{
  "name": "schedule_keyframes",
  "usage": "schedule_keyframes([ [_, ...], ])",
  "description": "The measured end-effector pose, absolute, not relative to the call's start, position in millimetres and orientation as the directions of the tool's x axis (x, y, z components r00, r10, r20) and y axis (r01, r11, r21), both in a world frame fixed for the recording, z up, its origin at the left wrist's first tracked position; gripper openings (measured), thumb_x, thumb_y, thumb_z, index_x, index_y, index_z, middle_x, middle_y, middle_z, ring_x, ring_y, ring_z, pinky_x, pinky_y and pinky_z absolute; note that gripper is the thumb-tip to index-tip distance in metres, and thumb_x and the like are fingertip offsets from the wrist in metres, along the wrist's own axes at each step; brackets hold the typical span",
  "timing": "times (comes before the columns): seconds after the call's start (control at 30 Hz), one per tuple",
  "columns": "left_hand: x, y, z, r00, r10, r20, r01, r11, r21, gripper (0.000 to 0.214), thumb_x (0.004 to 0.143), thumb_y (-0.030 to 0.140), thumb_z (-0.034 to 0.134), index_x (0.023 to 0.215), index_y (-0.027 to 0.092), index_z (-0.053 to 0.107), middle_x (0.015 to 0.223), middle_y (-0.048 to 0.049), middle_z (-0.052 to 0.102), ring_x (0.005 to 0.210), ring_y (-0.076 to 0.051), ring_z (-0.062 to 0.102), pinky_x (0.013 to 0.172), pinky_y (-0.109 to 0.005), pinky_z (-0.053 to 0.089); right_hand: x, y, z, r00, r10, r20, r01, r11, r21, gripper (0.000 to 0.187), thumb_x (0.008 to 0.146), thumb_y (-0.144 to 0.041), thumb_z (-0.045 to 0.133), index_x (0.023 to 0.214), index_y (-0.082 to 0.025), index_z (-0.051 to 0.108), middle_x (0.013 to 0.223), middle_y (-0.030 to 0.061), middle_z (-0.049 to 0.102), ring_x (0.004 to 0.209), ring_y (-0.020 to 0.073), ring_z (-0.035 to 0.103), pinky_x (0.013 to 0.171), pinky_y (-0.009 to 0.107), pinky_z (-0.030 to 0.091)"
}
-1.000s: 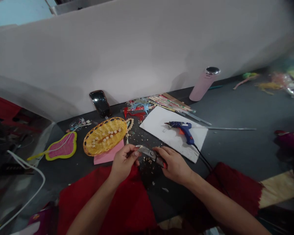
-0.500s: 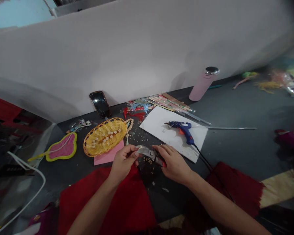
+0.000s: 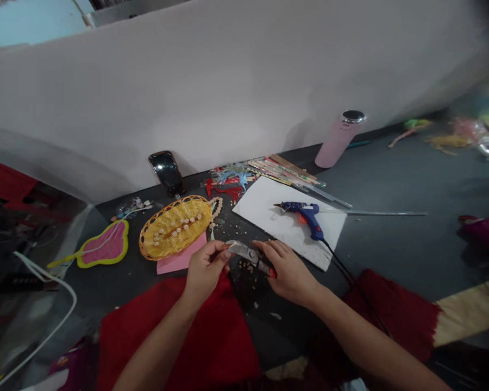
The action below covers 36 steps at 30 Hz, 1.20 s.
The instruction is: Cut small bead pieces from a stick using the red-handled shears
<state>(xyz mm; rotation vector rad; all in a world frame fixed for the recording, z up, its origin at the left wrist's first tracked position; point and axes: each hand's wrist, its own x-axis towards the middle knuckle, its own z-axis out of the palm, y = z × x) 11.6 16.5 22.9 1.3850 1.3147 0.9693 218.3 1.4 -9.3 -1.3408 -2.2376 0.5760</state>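
My right hand [image 3: 287,269] is wrapped round the red handles of metal pruning shears [image 3: 244,251], whose blades point left. At the blade tips, my left hand [image 3: 207,267] pinches a small pale piece, too small to make out well. Below the shears, several small pale bits [image 3: 248,267] lie scattered on the dark table. Left of my hands stands a yellow wicker basket [image 3: 175,209] with pale beads or bits in a row inside it. A pink sheet [image 3: 177,264] lies partly under the basket.
A blue glue gun [image 3: 307,214] with a long clear stick rests on a white board [image 3: 264,201]. Behind are a phone [image 3: 167,172], tassels [image 3: 232,187], thin sticks [image 3: 287,172] and a pink bottle [image 3: 336,141]. Red cloth [image 3: 175,336] lies in front; a pink-yellow fan-shaped item [image 3: 104,244] sits left.
The shears have tilted very slightly in my hands. Otherwise both hands stay almost in the same place.
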Motion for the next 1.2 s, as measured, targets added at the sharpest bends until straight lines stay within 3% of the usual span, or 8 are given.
schedule_keyframes([
  [0.43, 11, 15, 21, 0.110, 0.990, -0.092, 0.219, 0.066, 0.974, 0.013, 0.077, 0.028, 0.060, 0.075, 0.016, 0.055, 0.054, 0.0047, 0.053, 0.048, -0.009, 0.051, 0.050, -0.020, 0.040, 220, 0, -12, -0.440, 0.880, 0.181, 0.669, 0.455, -0.587, 0.060, 0.066, -0.009, 0.048, 0.125, -0.016, 0.041, 0.110, 0.0099, 0.054, 0.100, 0.0211, 0.051, 0.089, 0.034, 0.042],
  [0.67, 15, 9, 26, 0.113, 0.983, -0.147, 0.194, 0.123, 0.973, 0.015, 0.078, 0.030, 0.058, 0.076, 0.015, 0.055, 0.057, 0.0029, 0.057, 0.046, -0.009, 0.053, 0.048, -0.020, 0.041, 222, -1, -4, -0.430, 0.887, 0.167, 0.702, 0.445, -0.556, 0.053, 0.066, -0.006, 0.045, 0.118, -0.018, 0.045, 0.098, 0.0078, 0.057, 0.090, 0.0205, 0.054, 0.081, 0.033, 0.045],
  [0.83, 15, 10, 29, 0.125, 0.977, -0.173, 0.150, 0.153, 0.977, 0.017, 0.077, 0.031, 0.058, 0.074, 0.015, 0.055, 0.065, 0.0000, 0.062, 0.047, -0.008, 0.052, 0.043, -0.018, 0.040, 219, 0, -8, -0.429, 0.880, 0.205, 0.704, 0.468, -0.534, 0.057, 0.065, -0.006, 0.046, 0.121, -0.016, 0.044, 0.105, 0.0093, 0.056, 0.096, 0.0215, 0.052, 0.085, 0.034, 0.043],
  [1.03, 7, 15, 36, 0.257, 0.906, -0.337, 0.003, 0.348, 0.937, 0.025, 0.071, 0.035, 0.064, 0.067, 0.014, 0.051, 0.056, 0.0020, 0.060, 0.035, -0.003, 0.040, 0.033, -0.013, 0.028, 220, 1, -9, -0.462, 0.860, 0.218, 0.690, 0.503, -0.521, 0.060, 0.065, -0.006, 0.046, 0.124, -0.017, 0.041, 0.108, 0.0094, 0.054, 0.099, 0.0223, 0.049, 0.087, 0.038, 0.042],
  [1.2, 1, 18, 39, 0.352, 0.838, -0.417, -0.016, 0.451, 0.892, 0.028, 0.069, 0.036, 0.066, 0.070, 0.016, 0.047, 0.058, 0.0017, 0.062, 0.035, -0.003, 0.042, 0.030, -0.011, 0.022, 222, 1, -9, -0.482, 0.842, 0.243, 0.671, 0.533, -0.515, 0.061, 0.062, -0.007, 0.048, 0.122, -0.016, 0.043, 0.108, 0.0109, 0.054, 0.099, 0.0231, 0.050, 0.086, 0.039, 0.042],
])
